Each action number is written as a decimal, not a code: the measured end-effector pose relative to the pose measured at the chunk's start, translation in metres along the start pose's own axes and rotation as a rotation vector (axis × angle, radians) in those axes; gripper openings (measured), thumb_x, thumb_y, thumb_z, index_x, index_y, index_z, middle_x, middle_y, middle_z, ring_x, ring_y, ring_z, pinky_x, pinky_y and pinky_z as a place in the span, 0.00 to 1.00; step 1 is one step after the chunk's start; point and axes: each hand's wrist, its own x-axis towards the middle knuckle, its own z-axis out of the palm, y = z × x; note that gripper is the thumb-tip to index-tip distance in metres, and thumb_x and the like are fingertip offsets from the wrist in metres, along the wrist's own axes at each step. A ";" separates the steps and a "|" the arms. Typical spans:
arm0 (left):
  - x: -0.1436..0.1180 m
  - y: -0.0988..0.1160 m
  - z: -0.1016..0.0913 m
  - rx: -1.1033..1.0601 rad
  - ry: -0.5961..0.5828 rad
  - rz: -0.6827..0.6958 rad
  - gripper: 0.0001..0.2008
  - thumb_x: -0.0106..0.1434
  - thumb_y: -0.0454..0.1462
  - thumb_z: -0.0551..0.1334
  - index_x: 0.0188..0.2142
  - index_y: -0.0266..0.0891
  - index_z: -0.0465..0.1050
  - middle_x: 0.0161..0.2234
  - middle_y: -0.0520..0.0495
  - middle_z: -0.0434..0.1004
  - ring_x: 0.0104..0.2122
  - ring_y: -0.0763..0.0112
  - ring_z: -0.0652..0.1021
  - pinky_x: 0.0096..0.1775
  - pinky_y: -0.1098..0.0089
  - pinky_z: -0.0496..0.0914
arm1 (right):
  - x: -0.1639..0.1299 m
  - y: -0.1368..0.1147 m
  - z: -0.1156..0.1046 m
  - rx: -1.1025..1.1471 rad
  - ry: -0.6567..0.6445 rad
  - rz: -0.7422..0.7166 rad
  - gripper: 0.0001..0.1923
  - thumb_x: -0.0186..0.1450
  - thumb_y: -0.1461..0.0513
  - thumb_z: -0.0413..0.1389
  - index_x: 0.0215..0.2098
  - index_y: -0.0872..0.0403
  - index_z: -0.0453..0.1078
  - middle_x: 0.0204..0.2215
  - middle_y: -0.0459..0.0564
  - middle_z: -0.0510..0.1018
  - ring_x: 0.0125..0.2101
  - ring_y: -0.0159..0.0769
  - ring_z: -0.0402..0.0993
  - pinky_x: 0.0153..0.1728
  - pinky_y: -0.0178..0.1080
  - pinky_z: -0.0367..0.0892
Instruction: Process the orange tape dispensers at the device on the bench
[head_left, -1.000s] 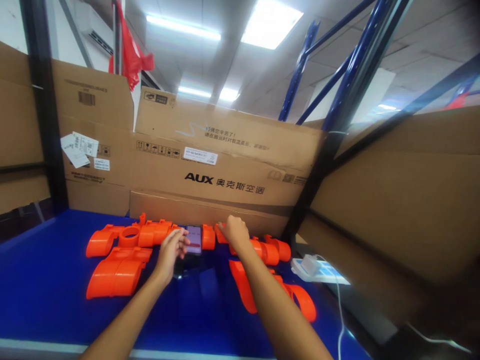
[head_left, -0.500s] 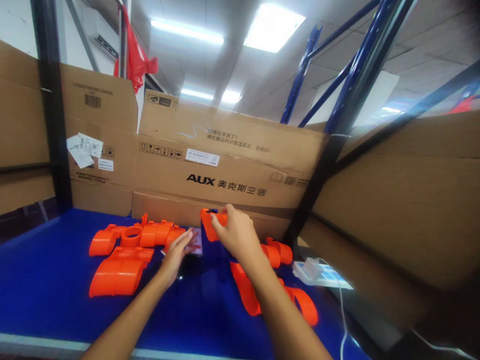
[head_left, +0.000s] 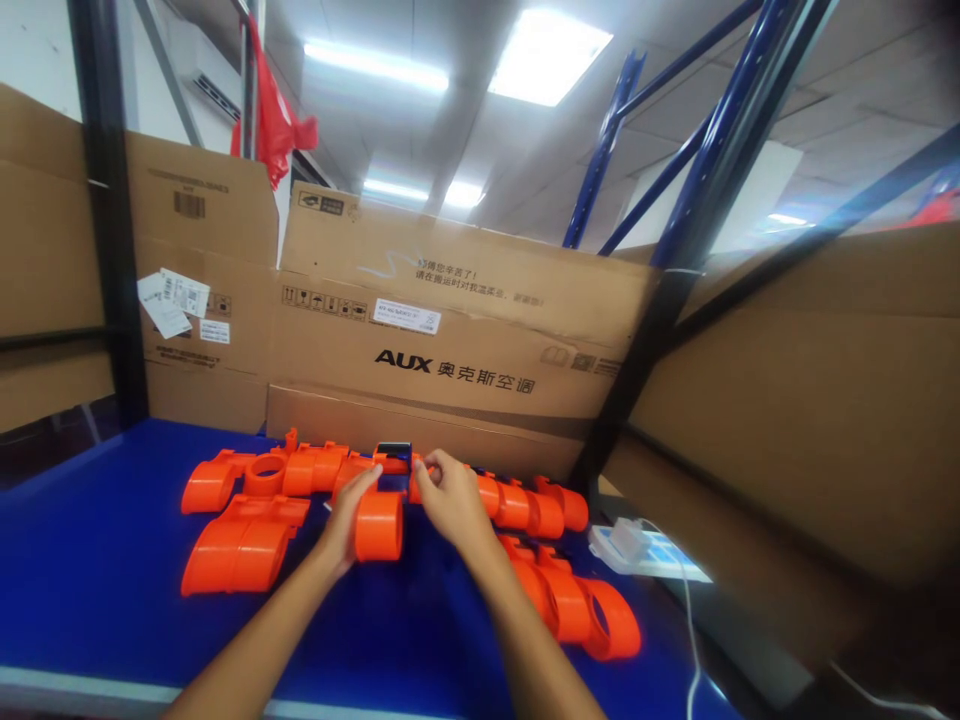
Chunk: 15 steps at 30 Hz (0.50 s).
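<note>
Held low over the blue counter between both grips: left hand closed on the orange plastic housing from its left, right hand pinching its upper right edge, thing centred between them.

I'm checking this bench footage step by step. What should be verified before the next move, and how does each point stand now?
1. Left hand on the orange plastic cylinder piece: ok, touching its left side.
2. Right hand on the same piece: ok, fingers at its upper end.
3. Firmness of grip: cannot tell.
4. Piece over the blue table: ok.
5. Other orange plastic parts apart from the hands: ok.
6. White charger with cable near the table's right edge: not ok, close to the right forearm.
</note>
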 end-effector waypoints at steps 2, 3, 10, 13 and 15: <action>0.000 0.000 0.001 0.019 -0.007 -0.011 0.19 0.48 0.45 0.73 0.35 0.35 0.78 0.31 0.46 0.80 0.29 0.65 0.79 0.32 0.69 0.70 | 0.005 0.017 0.006 0.042 -0.042 0.023 0.13 0.67 0.57 0.50 0.28 0.54 0.70 0.18 0.43 0.72 0.20 0.32 0.68 0.23 0.31 0.57; 0.000 0.000 0.002 0.036 0.000 -0.007 0.19 0.48 0.45 0.73 0.35 0.36 0.78 0.31 0.47 0.80 0.30 0.65 0.78 0.33 0.69 0.70 | 0.005 0.025 0.011 0.098 -0.077 0.015 0.14 0.67 0.57 0.49 0.26 0.54 0.69 0.18 0.43 0.72 0.21 0.31 0.68 0.23 0.31 0.57; -0.003 -0.001 0.005 0.184 -0.042 0.105 0.20 0.50 0.49 0.71 0.38 0.38 0.78 0.35 0.48 0.80 0.36 0.64 0.78 0.39 0.70 0.69 | -0.008 0.056 0.038 0.563 -0.095 0.029 0.13 0.63 0.53 0.54 0.28 0.54 0.67 0.20 0.42 0.68 0.21 0.29 0.63 0.23 0.30 0.60; -0.003 -0.001 0.005 0.244 -0.059 0.132 0.20 0.52 0.49 0.70 0.38 0.38 0.78 0.35 0.47 0.80 0.37 0.64 0.77 0.40 0.69 0.68 | -0.013 0.061 0.046 0.623 -0.029 0.028 0.13 0.60 0.53 0.57 0.27 0.54 0.67 0.21 0.43 0.69 0.23 0.30 0.64 0.24 0.31 0.61; -0.003 -0.001 0.005 0.283 -0.075 0.159 0.20 0.53 0.49 0.70 0.39 0.37 0.78 0.35 0.46 0.80 0.37 0.63 0.78 0.40 0.68 0.68 | -0.014 0.063 0.050 0.630 0.017 0.030 0.11 0.60 0.55 0.56 0.26 0.54 0.67 0.23 0.44 0.70 0.24 0.31 0.66 0.26 0.32 0.63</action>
